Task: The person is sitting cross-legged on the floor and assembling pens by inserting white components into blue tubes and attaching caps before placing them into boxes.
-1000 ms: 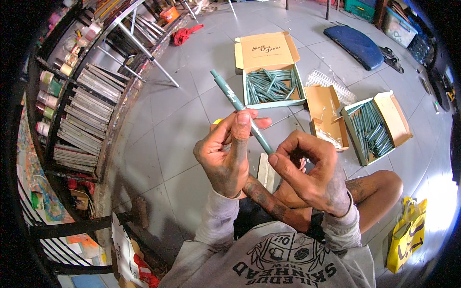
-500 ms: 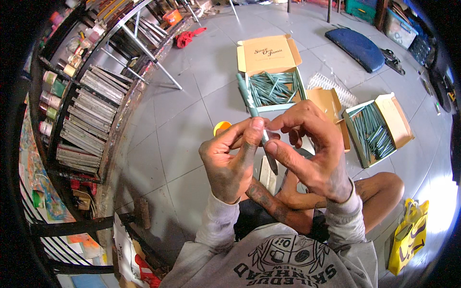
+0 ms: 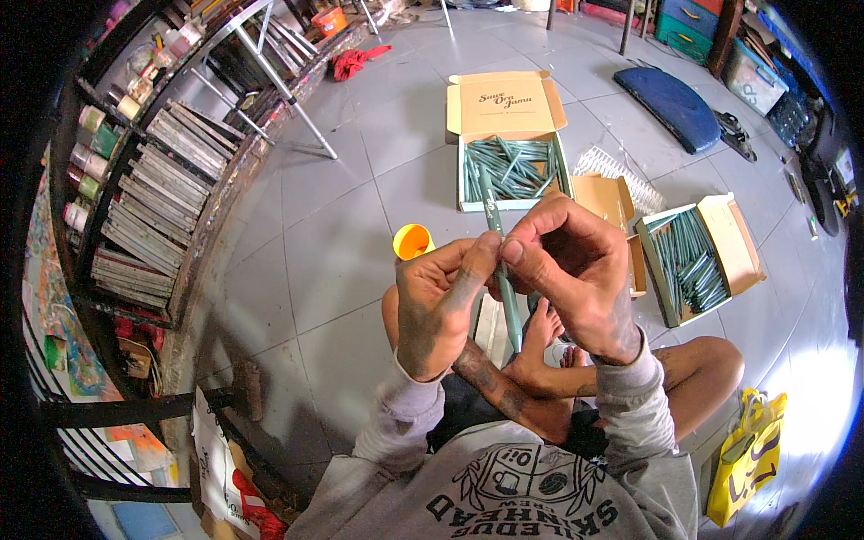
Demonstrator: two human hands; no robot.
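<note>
A slim green pen [image 3: 510, 310] with small light printing is held nearly upright in front of my chest, its pointed end downward. My left hand [image 3: 439, 301] pinches it around the middle between thumb and fingers. From the other side, the thumb and forefinger of my right hand [image 3: 580, 283] close on it at about the same height. Both thumbs almost meet and cover that part of the barrel. Behind the pen's upper end, an open cardboard box [image 3: 562, 166] is filled with similar green pens [image 3: 508, 166].
A second open box [image 3: 661, 292] of green pens lies to the right, beside a brown carton flap [image 3: 605, 198] and white coiled material [image 3: 621, 171]. A yellow cup [image 3: 413, 241] is on the tiled floor. Shelves [image 3: 162, 216] line the left; a yellow bag [image 3: 747, 459] sits right.
The pen has swung more upright, its upper end moving right. My right thumb and forefinger have come up along it, close to my left thumb. The view has shifted slightly.
</note>
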